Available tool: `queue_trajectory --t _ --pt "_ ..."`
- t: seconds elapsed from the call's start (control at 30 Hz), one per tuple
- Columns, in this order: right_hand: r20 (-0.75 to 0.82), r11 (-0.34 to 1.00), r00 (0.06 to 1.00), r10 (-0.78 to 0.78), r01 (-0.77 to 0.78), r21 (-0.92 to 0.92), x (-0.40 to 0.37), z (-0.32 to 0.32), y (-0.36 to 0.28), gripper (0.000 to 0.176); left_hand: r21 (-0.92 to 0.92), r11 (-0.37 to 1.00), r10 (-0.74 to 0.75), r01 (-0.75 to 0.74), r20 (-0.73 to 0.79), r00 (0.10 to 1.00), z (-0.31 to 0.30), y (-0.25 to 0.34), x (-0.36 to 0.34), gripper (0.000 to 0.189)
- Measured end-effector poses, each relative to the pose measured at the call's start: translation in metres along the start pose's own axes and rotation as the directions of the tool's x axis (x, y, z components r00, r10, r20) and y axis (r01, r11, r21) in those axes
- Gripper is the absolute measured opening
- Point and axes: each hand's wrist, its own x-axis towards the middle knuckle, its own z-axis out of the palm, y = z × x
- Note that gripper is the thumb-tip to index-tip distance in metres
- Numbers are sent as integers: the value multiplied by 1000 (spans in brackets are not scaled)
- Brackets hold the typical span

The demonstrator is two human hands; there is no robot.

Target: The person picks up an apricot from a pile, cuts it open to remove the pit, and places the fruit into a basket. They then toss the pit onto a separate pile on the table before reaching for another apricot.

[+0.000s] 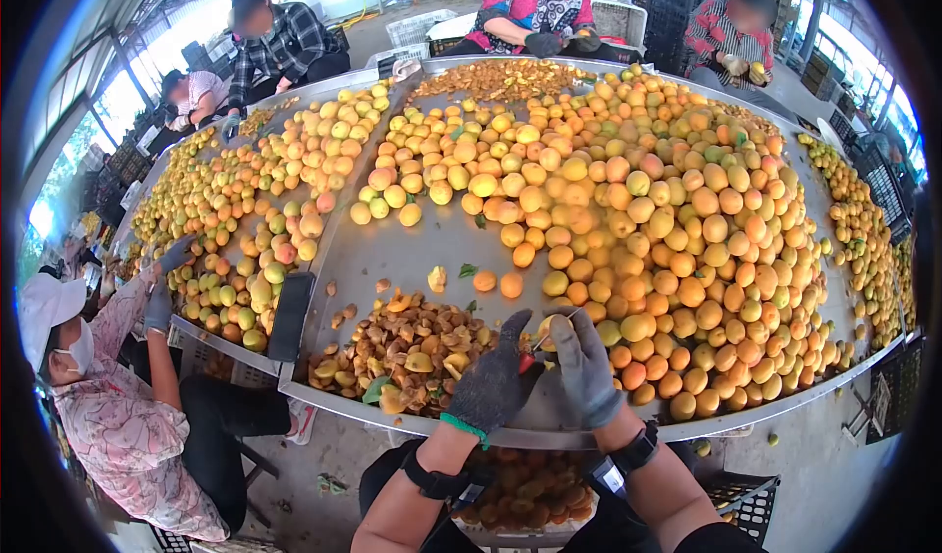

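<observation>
My left hand (491, 376), in a dark grey glove with a green cuff edge, is closed around a small knife with a red handle (527, 362); most of the knife is hidden. Close beside it, my right hand (586, 368) in a grey glove grips an apricot (551, 329) between thumb and fingers. The two hands almost meet above the table's front edge. To their left lies a heap of brown pits and scraps (402, 347). Whole orange apricots (677, 249) are piled from the middle to the right, reaching up to my right hand.
A metal table (432, 249) with a raised rim and a divider (358, 180) carries the fruit. Below my hands is a container of cut fruit (530, 484). A person in a floral shirt (128, 435) sits left; others work along the far side. A dark phone-like slab (291, 303) leans by the divider.
</observation>
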Motion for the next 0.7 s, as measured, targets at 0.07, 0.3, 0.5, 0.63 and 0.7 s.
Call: queue_trajectory --t 0.07,0.3,0.5,0.63,0.7 --pt "-16 946 950 -311 308 -106 1 -7 30 38 -25 1000 -11 12 31 999 7 -5 0 71" --pt "155 974 976 -156 178 -142 3 -16 13 40 167 974 -158 155 8 987 14 1 4 69" --pt "55 971 989 -136 144 -193 -2 -3 4 37 65 996 -54 56 -33 998 25 -20 -2 63" --pt "108 949 978 181 -202 243 -5 -4 -8 35 151 971 -189 186 6 982 30 -17 4 67" --pt "156 911 954 255 -291 293 -2 -4 -9 33 128 985 -118 115 13 993 26 -14 4 71"
